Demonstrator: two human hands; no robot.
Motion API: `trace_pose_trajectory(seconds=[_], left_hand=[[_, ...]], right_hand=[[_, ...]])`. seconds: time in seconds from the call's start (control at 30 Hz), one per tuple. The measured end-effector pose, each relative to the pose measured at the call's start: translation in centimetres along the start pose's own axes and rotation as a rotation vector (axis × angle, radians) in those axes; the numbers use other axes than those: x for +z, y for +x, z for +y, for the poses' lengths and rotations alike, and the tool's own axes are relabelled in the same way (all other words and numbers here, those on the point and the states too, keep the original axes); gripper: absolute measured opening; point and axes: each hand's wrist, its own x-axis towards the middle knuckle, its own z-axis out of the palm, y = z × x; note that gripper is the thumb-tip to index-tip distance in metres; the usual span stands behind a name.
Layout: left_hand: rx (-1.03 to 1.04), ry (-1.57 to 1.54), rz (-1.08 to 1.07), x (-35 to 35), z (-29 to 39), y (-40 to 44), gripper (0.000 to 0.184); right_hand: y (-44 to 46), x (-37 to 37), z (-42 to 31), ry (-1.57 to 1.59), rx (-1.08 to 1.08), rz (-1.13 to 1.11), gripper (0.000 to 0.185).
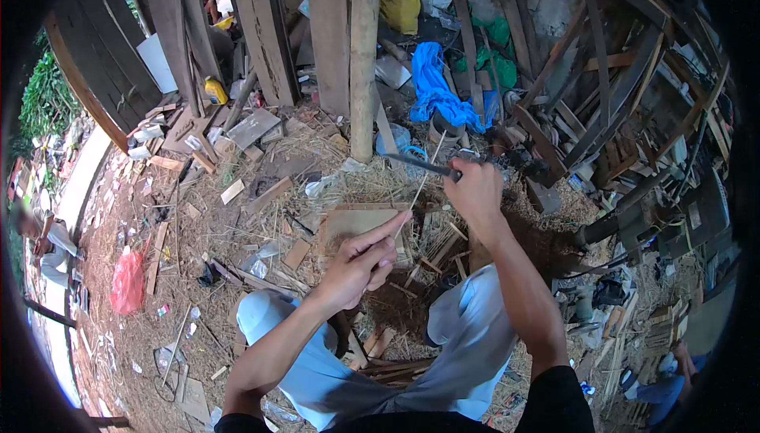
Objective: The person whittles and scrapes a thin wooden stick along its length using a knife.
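My left hand is closed on a thin, pale stick, which slants up and away from the fingers. My right hand, higher and to the right, grips a dark knife. Its narrow blade points left and crosses the upper part of the stick; whether the two touch, I cannot tell. Below the hands, between my spread knees, a flat wooden board lies on the straw-strewn ground.
A wooden post stands ahead, with a blue plastic sheet to its right. Leaning planks fill the right. A red plastic bag lies left. Other people sit at the far left and lower right.
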Motion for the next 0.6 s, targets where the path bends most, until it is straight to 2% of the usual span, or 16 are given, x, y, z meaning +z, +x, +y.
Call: trace_pose_trajectory(seconds=[0.03,0.07,0.17,0.2,0.23,0.3,0.33,0.4,0.53,0.6], left_hand=[[0.004,-0.001,-0.006,0.0,0.1,0.2,0.042],[0.013,-0.018,0.009,-0.2,0.2,0.3,0.043],[0.022,-0.062,0.043,-0.4,0.1,0.6,0.044],[0.026,-0.090,0.057,-0.4,0.1,0.7,0.045],[0.028,-0.089,0.059,-0.4,0.1,0.6,0.045],[0.020,-0.016,0.088,-0.2,0.0,0.5,0.045],[0.022,-0.015,0.083,-0.2,-0.1,0.7,0.045],[0.032,0.119,0.074,-0.5,-0.6,0.7,0.043],[-0.005,0.085,0.060,0.1,-0.6,0.7,0.041],[0.058,0.062,0.067,0.2,-0.7,0.8,0.039]], right_hand=[[0.1,-0.4,0.1,0.006,-0.002,-0.041,0.015],[-0.5,-0.9,-0.3,0.065,-0.173,-0.097,0.015],[-1.5,0.8,-1.1,0.216,-0.217,-0.095,0.016],[-1.3,1.3,-0.9,0.375,-0.068,-0.072,0.018],[-0.7,1.2,-0.6,0.377,-0.070,-0.073,0.018],[0.6,0.0,-0.1,0.786,0.232,-0.136,0.025],[0.6,-1.0,0.0,1.277,0.289,-0.247,0.027],[0.4,-1.9,-0.9,1.242,0.253,-0.246,0.026],[-0.1,-0.8,-1.0,1.104,0.133,-0.254,0.021],[-0.3,-1.0,-1.5,1.053,0.070,-0.282,0.022]])
